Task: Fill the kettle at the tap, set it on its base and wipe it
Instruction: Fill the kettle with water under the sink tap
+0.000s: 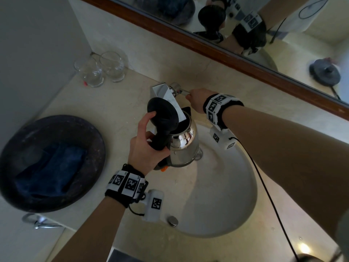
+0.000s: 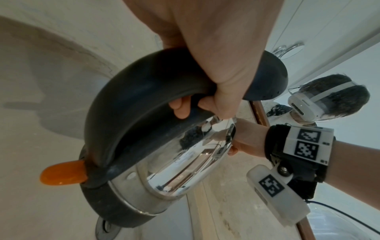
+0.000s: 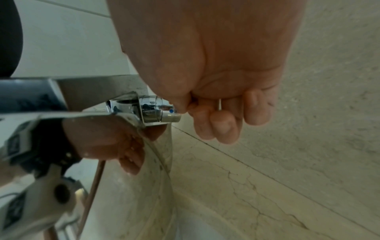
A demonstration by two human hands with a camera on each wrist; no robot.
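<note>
A steel kettle (image 1: 186, 142) with a black handle hangs tilted over the sink (image 1: 226, 195), its lid (image 1: 162, 112) flipped open under the tap's flat spout (image 1: 164, 93). My left hand (image 1: 149, 140) grips the handle, thumb up against the lid. In the left wrist view that left hand (image 2: 216, 65) wraps the handle above the kettle (image 2: 180, 162) and its orange switch (image 2: 61, 174). My right hand (image 1: 196, 100) holds the tap lever (image 1: 182, 91). Seen from the right wrist, the right hand (image 3: 216, 81) curls its fingers around the lever behind the chrome tap body (image 3: 156, 112). I cannot tell whether water runs.
A dark round tray (image 1: 56, 120) holding a folded blue cloth (image 1: 49, 171) sits on the counter at the left. Two glasses (image 1: 102, 70) stand in the back corner. The mirror (image 1: 283, 25) reflects the black kettle base (image 1: 324, 72) off to the right. A towel ring (image 1: 37, 222) hangs below the counter edge.
</note>
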